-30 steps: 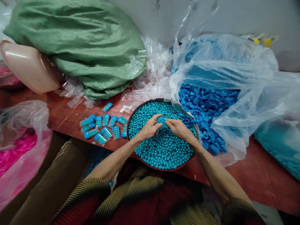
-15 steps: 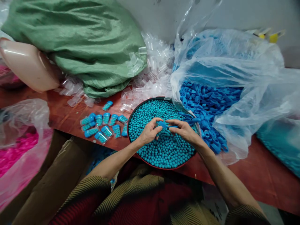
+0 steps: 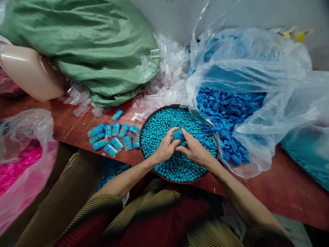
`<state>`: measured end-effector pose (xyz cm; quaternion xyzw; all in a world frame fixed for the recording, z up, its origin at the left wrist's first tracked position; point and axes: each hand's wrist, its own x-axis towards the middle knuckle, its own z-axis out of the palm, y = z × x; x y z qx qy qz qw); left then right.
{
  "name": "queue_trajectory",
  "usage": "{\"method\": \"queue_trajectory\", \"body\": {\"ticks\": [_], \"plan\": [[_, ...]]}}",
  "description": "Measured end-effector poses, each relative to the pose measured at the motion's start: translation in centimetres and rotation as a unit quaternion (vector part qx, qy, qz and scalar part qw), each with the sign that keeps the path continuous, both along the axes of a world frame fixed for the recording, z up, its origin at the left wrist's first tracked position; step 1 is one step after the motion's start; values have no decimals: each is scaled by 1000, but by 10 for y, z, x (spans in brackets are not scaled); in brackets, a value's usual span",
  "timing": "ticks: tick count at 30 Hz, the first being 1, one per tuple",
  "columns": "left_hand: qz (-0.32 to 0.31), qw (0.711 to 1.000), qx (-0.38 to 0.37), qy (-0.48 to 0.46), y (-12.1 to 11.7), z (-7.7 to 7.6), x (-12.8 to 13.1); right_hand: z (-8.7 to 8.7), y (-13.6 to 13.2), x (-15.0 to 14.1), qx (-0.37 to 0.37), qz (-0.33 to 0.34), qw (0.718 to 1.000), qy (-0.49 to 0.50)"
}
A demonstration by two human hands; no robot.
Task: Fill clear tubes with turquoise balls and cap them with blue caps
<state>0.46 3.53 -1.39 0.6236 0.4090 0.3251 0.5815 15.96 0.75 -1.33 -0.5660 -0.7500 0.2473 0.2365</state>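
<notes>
I have the left hand [image 3: 166, 147] pinching a small blue piece [image 3: 180, 136] above the pan [image 3: 180, 182] of turquoise beads [image 3: 180, 168]. The right hand [image 3: 196, 150] curves close around it; grip cannot be confirmed. Completed, left of the hands: about a dozen bead-filled, blue-capped tubes [image 3: 117, 143]. Outstanding: clear tubes [image 3: 167, 85] beyond the hands, blue plastic parts [image 3: 226, 106] to their right, ample beads below.

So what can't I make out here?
Head view:
Small blue plastic piece in the bare left hand: partly covered by fingers.
Floor of the round red-rimmed tray: under turquoise beads.
Inside of the green fabric sack: hidden by its fabric.
Translucent plastic bag, left: cut off by picture's edge.
</notes>
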Motion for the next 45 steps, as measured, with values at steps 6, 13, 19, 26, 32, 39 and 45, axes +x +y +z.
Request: {"method": "queue_trajectory", "body": {"ticks": [6, 13, 19, 26, 32, 39, 45], "plan": [[-1, 999, -16, -45, -2, 9, 0, -5, -10, -16, 63, -20, 996, -54], [83, 992, -87, -24, -6, 4, 6, -9, -5, -27, 63, -34, 995, -70], [66, 993, 5, 102, 0, -2, -14, -5, -5, -42, -16, 10, 992, -124], [165, 916, 148, 334, 26, 14, -119, 3, -17, 10, 57, -67, 971, -222], [251, 781, 237, 521, 40, 16, -145, 2, -14, 61, -13, -101, 919, -380], [64, 875, 244, 413, 63, -3, -33, -15, 25, 43, -30, -144, 986, -77], [5, 871, 201, 449, 77, -21, 17, -28, 44, 29, -98, -163, 981, 41]]}}
